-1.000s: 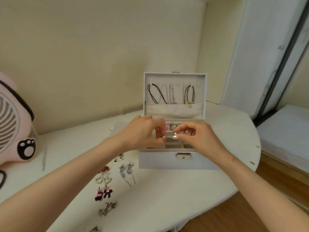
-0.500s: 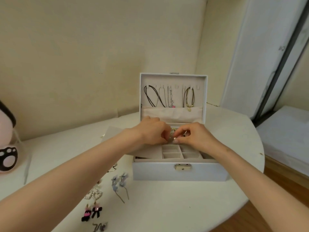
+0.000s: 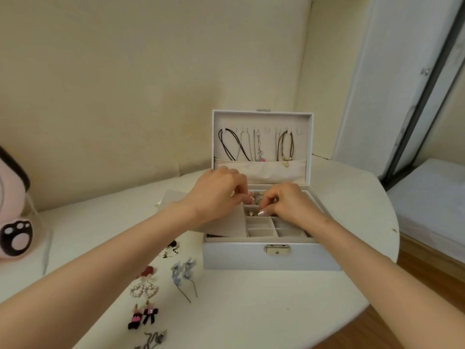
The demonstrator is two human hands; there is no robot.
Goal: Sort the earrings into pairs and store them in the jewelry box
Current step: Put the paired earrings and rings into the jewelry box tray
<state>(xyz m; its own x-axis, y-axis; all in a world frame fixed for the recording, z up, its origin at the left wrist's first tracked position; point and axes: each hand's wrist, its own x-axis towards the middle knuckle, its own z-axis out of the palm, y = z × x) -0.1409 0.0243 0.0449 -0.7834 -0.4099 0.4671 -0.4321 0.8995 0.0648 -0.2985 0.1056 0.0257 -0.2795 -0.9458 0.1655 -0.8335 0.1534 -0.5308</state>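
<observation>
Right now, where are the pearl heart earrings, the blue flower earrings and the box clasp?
pearl heart earrings [image 3: 144,290]: head view, where both rims meet
blue flower earrings [image 3: 176,271]: head view, left flower
box clasp [image 3: 277,249]: head view, metal plate

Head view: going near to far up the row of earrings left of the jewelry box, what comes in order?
Grey earrings → black-and-pink bow earrings → pearl heart earrings → dark red earring → dark earrings farthest back.

The jewelry box [image 3: 239,258] is white (beige lining [image 3: 266,122]); the bow earrings [image 3: 143,317] pink-and-black.
</observation>
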